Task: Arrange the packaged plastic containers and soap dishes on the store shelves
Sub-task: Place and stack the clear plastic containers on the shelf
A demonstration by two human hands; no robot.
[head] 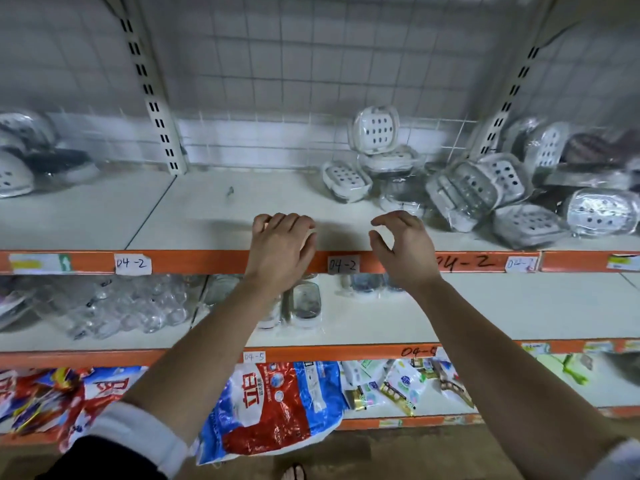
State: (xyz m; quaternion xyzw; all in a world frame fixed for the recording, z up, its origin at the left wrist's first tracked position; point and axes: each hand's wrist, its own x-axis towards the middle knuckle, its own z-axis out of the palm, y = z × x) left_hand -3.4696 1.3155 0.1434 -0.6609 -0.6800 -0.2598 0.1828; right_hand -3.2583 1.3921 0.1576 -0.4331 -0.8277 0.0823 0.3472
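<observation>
Head view | soap dishes (478,185): white, dark-holed, clear-wrapped, heaped on upper shelf (242,216) right | left hand (282,244) curled at shelf edge, we cannot tell grip | right hand (403,244) spread, empty

White perforated soap dishes (479,188), clear-wrapped, heaped untidily at right on upper shelf (214,220). Clear wrapped containers (304,303) lie on middle shelf (485,306), left of centre.

Two hands (282,247) (403,247), three shelves (242,216) (485,306) (606,386), two slotted uprights (152,91) (512,95); soap dishes (374,129) too jumbled to count.
</observation>
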